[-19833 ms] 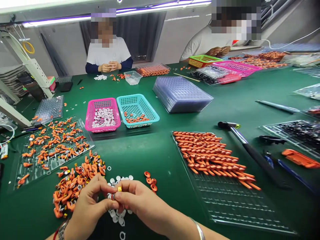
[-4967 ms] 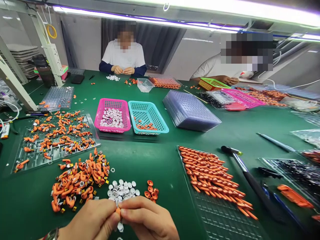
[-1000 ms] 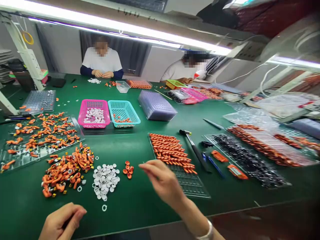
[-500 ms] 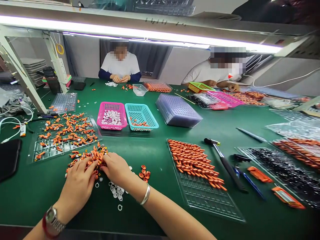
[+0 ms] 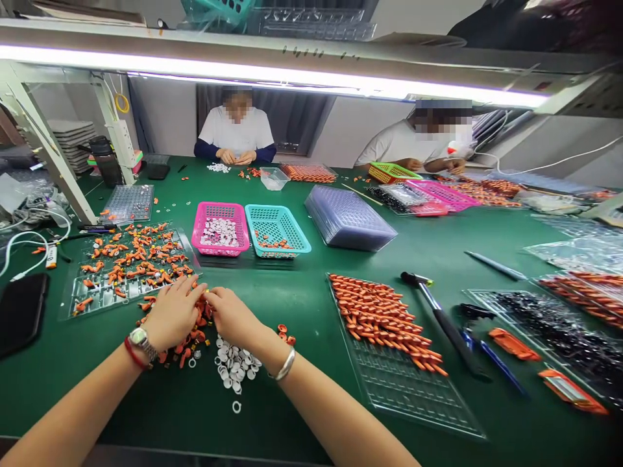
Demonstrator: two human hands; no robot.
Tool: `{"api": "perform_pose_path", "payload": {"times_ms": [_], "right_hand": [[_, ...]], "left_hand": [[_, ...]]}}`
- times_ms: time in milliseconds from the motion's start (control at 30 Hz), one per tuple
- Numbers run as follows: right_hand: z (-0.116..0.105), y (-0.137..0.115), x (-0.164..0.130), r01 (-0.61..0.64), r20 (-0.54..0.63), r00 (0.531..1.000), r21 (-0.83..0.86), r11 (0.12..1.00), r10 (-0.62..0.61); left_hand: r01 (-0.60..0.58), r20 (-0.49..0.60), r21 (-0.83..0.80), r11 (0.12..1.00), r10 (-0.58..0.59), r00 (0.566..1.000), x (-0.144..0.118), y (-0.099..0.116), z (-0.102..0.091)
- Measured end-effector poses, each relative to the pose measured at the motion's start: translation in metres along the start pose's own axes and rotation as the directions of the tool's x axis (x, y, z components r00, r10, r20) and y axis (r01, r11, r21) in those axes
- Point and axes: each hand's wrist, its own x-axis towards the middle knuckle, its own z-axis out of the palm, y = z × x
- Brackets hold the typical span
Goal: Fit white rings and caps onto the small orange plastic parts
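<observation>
While both forearms reach in from the bottom of the frame, the left hand (image 5: pixel 171 312) and the right hand (image 5: pixel 233 316) lie palm down, side by side, on a loose pile of orange parts (image 5: pixel 187 340) left of centre on the green desk (image 5: pixel 302 305). The fingers of both hands are spread and bent over the pile, touching it; whether either hand has pinched a piece I cannot tell, since the fingertips are hidden among the parts. The left wrist wears a watch (image 5: pixel 139 337) and the right wrist a silver bangle (image 5: pixel 285 364).

Just below the right hand lies a heap of small white discs (image 5: pixel 234 364), and just right of that wrist a few orange rings (image 5: pixel 285 333). Above the left hand, a clear tray (image 5: pixel 100 299) holds scattered orange pieces. Further up the frame, a pink basket (image 5: pixel 220 228) with white bits stands touching a teal basket (image 5: pixel 276 229) with a few orange bits, and to their right is a stack of clear trays (image 5: pixel 348 218). Right of centre, another clear grid tray (image 5: pixel 418 389) carries rows of orange parts in its upper half, with a hammer (image 5: pixel 440 321) lying just beside it. A dark phone (image 5: pixel 20 312) rests at the left edge.

At the far side of the desk, in the upper part of the frame, two other people in white shirts sit with their hands at their own work.
</observation>
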Motion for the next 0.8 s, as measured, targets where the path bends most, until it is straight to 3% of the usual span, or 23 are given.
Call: {"api": "perform_pose_path", "payload": {"times_ms": [167,433,667,800], "right_hand": [[0.008,-0.011,-0.012,0.03,0.028,0.999,0.028,0.999,-0.031],[-0.001,-0.031,-0.049,0.134,-0.025,0.991,0.181,0.974,-0.132],[-0.001,-0.033,-0.087,0.075,-0.185,0.983,0.329,0.941,-0.013],[0.015,-0.038,-0.088,0.056,-0.213,0.977,0.233,0.971,-0.006]], "left_hand": [[-0.113,0.104,-0.119,0.986,0.126,0.987,-0.001,-0.008,0.004],[-0.212,0.105,-0.25,0.945,0.244,0.964,-0.043,-0.002,-0.021],[-0.085,-0.128,-0.316,0.945,0.046,0.991,-0.08,0.025,-0.011],[-0.019,-0.142,-0.224,0.974,-0.013,0.99,-0.09,0.033,0.0]]}}
